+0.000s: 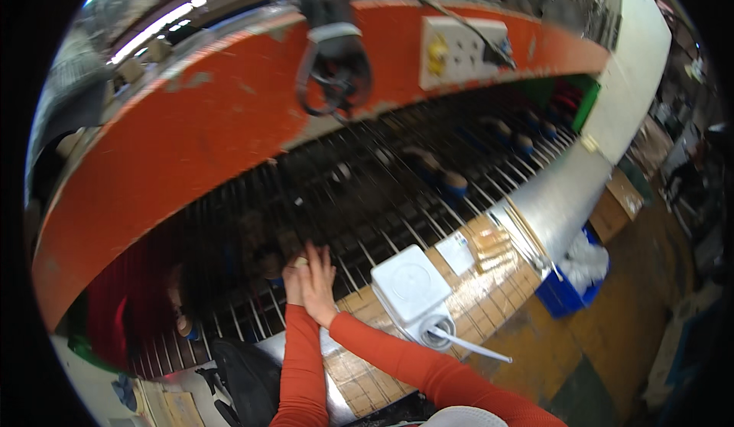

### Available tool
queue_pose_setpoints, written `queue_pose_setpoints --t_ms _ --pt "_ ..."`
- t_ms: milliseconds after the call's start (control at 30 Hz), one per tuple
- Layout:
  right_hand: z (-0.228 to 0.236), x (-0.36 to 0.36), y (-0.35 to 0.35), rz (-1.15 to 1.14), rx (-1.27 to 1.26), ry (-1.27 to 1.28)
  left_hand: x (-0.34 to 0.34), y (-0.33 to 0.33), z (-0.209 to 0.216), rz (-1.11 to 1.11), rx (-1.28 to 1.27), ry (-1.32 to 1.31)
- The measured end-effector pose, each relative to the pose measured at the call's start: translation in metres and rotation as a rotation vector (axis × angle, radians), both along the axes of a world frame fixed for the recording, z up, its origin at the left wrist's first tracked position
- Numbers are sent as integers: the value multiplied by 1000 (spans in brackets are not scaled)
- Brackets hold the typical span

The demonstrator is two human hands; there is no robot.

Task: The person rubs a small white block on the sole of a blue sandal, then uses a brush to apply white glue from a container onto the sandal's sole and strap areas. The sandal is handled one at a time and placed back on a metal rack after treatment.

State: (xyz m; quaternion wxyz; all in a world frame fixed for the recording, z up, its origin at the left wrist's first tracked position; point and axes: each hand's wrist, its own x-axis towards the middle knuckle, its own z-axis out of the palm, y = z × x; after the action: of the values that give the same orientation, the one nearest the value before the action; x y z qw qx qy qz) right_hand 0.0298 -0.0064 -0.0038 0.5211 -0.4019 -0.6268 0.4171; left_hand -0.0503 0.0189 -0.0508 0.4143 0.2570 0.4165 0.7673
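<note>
My two hands meet over the near edge of a rack of metal rods (355, 253). My right hand (318, 289) lies across my left hand, with its fingers stretched out and somewhat apart. My left hand (293, 288) is mostly covered by it, so its fingers hardly show. A small pale patch (301, 262) shows at the fingers; whether it is a wrap or a loose bit, I cannot make out. Just beyond the hands, a dark rounded item (267, 263) sits on the rods in shadow.
Right of my hands, a white lidded box (413, 283) and a white pot (437, 331) with a white-handled tool stand on a cardboard-covered ledge (489, 316). An orange panel (206, 125) with a socket board (462, 51) overhangs the rack. A blue bin (562, 297) stands right; a black bag (245, 377) lies left.
</note>
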Motion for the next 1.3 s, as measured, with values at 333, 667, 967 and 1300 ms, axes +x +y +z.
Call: queue_pose_setpoints --t_ms 333,667,967,1300 --pt "2 13 8 15 78 153 20 -9 28 16 -55 141" --pt "-6 13 7 24 78 102 15 0 7 -57 14 36" --pt "-2 18 5 28 127 85 20 -3 11 0 -20 142" --pt "2 19 6 93 2 294 20 2 7 -3 4 177"
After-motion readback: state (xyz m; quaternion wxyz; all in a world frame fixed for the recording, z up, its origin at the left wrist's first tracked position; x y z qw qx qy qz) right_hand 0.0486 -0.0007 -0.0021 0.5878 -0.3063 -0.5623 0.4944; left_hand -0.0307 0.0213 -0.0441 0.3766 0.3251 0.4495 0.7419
